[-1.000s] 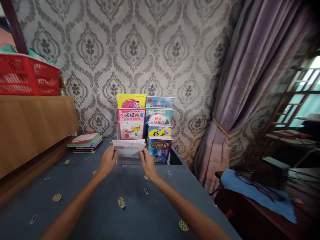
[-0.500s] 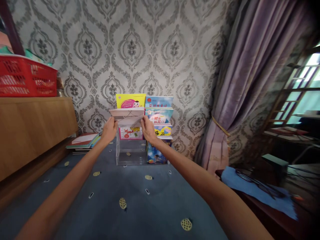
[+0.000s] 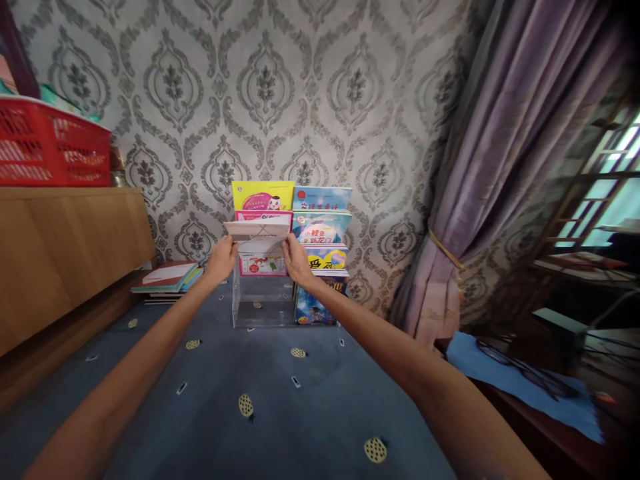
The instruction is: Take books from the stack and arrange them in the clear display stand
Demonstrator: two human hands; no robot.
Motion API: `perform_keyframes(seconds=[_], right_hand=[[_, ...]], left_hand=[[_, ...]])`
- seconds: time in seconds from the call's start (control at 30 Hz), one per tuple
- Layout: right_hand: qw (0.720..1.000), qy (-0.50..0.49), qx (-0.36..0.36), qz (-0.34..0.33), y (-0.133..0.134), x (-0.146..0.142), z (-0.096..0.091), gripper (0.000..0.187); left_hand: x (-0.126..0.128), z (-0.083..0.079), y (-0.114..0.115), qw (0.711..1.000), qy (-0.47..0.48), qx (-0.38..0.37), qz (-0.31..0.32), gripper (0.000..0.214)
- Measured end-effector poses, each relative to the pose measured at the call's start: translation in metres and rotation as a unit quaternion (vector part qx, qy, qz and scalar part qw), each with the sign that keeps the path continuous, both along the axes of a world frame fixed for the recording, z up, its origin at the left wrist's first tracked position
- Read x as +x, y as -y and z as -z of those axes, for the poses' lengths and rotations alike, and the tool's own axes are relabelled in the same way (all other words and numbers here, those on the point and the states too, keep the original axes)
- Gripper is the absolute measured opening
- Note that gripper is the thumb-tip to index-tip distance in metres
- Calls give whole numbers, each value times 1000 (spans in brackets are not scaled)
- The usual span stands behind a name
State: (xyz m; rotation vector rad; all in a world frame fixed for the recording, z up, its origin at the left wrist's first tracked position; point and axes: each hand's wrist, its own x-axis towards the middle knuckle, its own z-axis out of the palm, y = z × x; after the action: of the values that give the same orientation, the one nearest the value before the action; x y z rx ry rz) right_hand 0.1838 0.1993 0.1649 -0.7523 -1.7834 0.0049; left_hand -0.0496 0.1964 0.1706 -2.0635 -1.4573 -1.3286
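1. Your left hand and right hand are apart, each pinched on one side edge of a pale booklet.
2. You hold the booklet in the air, tipped nearly flat, before the left column of the clear rack and above its two empty front pockets.
3. As I judge it, the step in hand is carrying the booklet at the rack. It sits in no pocket yet.
4. Seating it in a pocket would call for tipping it upright. You would also need to square its lower edge to the slot and keep it off the pink book just behind.
5. You see the booklet's cover edge-on, so no title reads.
6. The booklet hides most of the pink book, as well as your fingertips behind it.
7. The rack's clear walls are hard to trace.
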Motion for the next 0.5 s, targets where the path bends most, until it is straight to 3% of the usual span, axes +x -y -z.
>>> perform_keyframes(seconds=[0.5], right_hand=[[992,68,-56,86,-9,6,1,12]], left_hand=[[-1,8,-12,998,-3,-63,-4,11]])
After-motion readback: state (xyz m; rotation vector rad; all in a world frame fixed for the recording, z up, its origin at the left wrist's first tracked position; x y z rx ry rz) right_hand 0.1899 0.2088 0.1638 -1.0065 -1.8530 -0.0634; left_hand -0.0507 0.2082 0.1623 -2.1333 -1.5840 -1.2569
